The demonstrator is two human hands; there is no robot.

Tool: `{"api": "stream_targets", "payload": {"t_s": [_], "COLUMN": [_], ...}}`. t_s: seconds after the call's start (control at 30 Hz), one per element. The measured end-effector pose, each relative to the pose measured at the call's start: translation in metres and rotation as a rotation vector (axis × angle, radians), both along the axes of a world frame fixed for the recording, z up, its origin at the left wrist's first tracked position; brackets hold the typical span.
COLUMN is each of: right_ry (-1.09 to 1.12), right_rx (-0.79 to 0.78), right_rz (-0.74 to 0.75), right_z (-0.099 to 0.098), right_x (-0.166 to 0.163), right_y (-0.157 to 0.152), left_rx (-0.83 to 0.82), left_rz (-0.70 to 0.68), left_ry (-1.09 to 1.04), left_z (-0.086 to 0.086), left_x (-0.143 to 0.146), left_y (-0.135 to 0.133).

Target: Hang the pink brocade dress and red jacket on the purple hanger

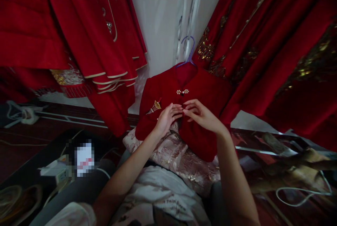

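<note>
A red jacket [165,85] hangs on a purple hanger [190,57], its lower part resting over my lap. Below the neckline, a pearl-studded clasp [182,92] joins its front, and a gold fan-shaped brooch [157,105] with a tassel decorates the chest on the left. Just under the clasp, the fingertips of my left hand [167,117] and my right hand [202,115] meet at the jacket's front edge. Both hands pinch there; any small fastener between the fingertips is hidden. Shiny pinkish patterned fabric [181,157] lies beneath the jacket across my lap.
Red garments with pale trim [110,53] hang at the left, and red garments with gold sequins [263,43] hang at the right. A white metal stand [185,15] rises behind the jacket. A dark surface at lower left bears a small white box [56,169].
</note>
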State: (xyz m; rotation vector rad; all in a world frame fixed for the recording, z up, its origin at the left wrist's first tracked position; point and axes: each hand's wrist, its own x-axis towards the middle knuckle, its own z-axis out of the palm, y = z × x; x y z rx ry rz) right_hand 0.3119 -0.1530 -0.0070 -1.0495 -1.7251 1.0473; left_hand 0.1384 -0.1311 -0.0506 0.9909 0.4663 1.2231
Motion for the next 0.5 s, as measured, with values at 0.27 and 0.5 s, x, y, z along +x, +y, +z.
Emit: {"api": "stream_targets", "payload": {"t_s": [0.27,0.5], "right_ry": [0.138,0.049], "right_rx": [-0.177,-0.083], "right_rz": [0.083,-0.009], "right_z": [-0.026,-0.008], "right_x": [-0.015,0.0], "right_y": [0.019,0.009], "left_rx": [-0.061,0.347], "left_rz": [0.098,0.267], "left_ry": [0.152,0.505], "left_z": [-0.018,-0.013], "left_x": [-0.004,0.005], "left_y": [0.011,0.021]}}
